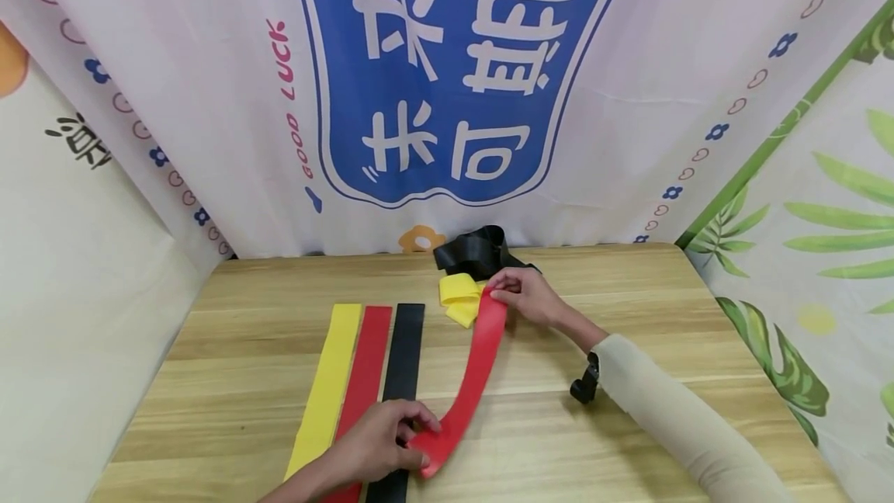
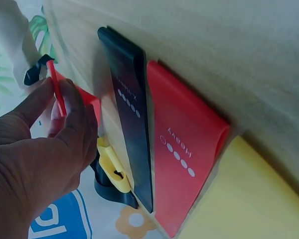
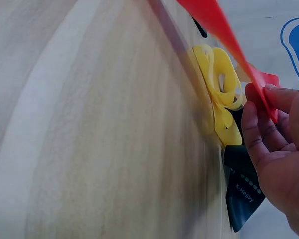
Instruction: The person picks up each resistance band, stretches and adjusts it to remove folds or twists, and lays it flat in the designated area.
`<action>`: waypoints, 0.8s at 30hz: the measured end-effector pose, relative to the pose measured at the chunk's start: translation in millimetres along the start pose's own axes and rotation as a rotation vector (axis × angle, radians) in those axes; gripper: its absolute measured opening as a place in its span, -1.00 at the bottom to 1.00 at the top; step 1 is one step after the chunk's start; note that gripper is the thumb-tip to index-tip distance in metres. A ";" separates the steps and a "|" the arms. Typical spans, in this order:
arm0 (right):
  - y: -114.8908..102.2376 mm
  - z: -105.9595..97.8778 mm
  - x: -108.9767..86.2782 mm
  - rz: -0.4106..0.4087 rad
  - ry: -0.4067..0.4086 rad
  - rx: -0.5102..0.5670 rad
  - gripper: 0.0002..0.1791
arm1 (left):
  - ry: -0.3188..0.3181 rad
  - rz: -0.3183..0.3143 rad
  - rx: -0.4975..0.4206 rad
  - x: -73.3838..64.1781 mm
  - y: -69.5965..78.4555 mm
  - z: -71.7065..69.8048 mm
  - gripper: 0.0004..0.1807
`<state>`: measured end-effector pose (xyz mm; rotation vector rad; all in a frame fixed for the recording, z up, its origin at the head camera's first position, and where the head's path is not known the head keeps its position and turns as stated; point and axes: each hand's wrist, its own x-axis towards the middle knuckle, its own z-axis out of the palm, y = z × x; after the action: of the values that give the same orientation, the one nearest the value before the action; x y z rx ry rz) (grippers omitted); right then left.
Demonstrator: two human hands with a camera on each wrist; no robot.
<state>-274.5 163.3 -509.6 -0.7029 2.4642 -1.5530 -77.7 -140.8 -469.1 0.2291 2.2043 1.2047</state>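
A red resistance band point(image 1: 482, 359) is stretched lengthwise between both hands, over the wooden table. My left hand point(image 1: 380, 441) pinches its near end between thumb and fingers, above the laid-out black band. My right hand point(image 1: 528, 295) pinches the far end, beside a loosely folded yellow band point(image 1: 457, 291) and a crumpled black band point(image 1: 475, 253) marked X-Heavy. To the left, flat and side by side, lie a yellow band point(image 1: 328, 379), a red band point(image 1: 369, 363) marked Heavy in the left wrist view, and a black band point(image 1: 405, 348).
The wooden table point(image 1: 230, 348) meets a printed curtain point(image 1: 608, 161) at its back edge. Patterned cloth also hangs at the left and right sides. A black strap-like device point(image 1: 585, 383) is on the right wrist by the sleeve point(image 1: 670, 402).
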 end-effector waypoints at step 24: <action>-10.7 -8.7 15.5 0.015 -0.002 0.058 -0.83 | 0.132 -0.062 -0.078 -17.6 -8.0 15.5 -0.68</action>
<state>-287.9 159.5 -494.3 -0.6754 2.4063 -1.6104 -53.4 -141.9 -474.3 0.0501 2.2537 1.3015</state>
